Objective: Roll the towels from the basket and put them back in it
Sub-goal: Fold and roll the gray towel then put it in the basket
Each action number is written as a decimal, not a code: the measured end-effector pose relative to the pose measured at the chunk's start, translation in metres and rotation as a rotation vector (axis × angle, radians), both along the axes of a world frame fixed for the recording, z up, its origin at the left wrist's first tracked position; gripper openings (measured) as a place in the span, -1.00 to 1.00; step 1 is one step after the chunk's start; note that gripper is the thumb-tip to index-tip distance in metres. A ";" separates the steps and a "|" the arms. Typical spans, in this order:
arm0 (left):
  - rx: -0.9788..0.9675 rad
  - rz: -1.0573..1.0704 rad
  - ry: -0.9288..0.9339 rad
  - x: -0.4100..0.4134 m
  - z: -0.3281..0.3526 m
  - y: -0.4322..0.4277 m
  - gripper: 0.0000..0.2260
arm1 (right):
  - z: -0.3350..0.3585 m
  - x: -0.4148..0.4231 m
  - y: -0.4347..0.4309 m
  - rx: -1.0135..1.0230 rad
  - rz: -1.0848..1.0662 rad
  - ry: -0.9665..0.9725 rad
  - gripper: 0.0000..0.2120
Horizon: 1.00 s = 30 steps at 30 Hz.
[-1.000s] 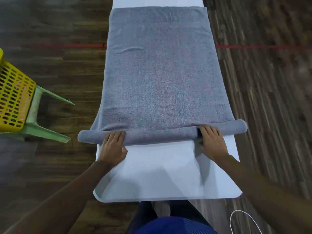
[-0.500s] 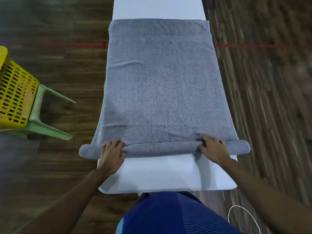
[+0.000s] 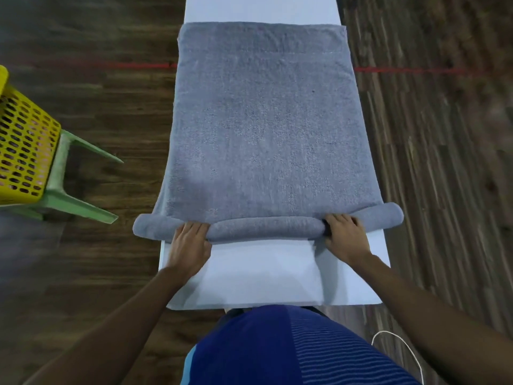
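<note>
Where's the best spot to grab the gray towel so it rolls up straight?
Grip the rolled near edge of the gray towel, coming from the person's side, one hand toward each end, like the left hand and right hand. The roll is long, soft and overhangs the white table, so one middle grip would probably skew it.

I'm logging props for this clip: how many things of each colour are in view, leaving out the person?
Grey: 1, towel
Yellow: 1, basket
Green: 1, stool
White: 2, table and cable
Total: 5
</note>
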State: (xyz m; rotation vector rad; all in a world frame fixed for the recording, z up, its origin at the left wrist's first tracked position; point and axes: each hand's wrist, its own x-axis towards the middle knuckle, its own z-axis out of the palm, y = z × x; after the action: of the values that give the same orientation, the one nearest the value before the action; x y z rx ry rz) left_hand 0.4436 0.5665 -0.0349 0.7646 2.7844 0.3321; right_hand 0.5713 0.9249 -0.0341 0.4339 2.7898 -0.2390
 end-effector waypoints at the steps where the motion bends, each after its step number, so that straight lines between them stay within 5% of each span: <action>1: -0.016 -0.011 -0.026 -0.003 0.003 0.000 -0.79 | 0.003 -0.005 0.004 -0.028 0.006 -0.062 -0.61; 4: -0.072 0.045 -0.164 -0.014 0.004 -0.003 -0.75 | 0.007 -0.013 0.013 -0.144 -0.096 -0.163 -0.67; 10: 0.073 0.038 0.117 -0.008 -0.006 -0.006 -0.81 | -0.009 0.008 0.007 0.029 0.010 0.281 -0.68; 15: -0.009 -0.063 -0.020 -0.004 -0.014 -0.011 -0.53 | -0.021 0.016 -0.001 0.078 0.027 0.166 -0.50; 19: -0.029 -0.032 -0.092 -0.019 0.001 -0.002 -0.67 | -0.006 0.000 0.003 0.068 -0.016 0.101 -0.62; 24: -0.059 0.009 -0.167 -0.028 0.005 -0.004 -0.68 | 0.012 -0.016 0.021 -0.172 -0.155 -0.303 -0.58; 27: 0.018 0.070 0.095 -0.025 -0.001 -0.004 -0.79 | 0.005 -0.012 0.018 -0.050 -0.160 -0.082 -0.62; 30: 0.064 0.039 0.148 -0.016 -0.004 -0.005 -0.77 | -0.001 0.004 0.002 0.071 -0.038 0.171 -0.63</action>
State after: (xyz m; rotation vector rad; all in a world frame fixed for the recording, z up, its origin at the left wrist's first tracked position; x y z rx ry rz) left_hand 0.4274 0.5617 -0.0392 0.7807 2.9428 0.3886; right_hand 0.5752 0.9273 -0.0355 0.5059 2.9667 -0.1945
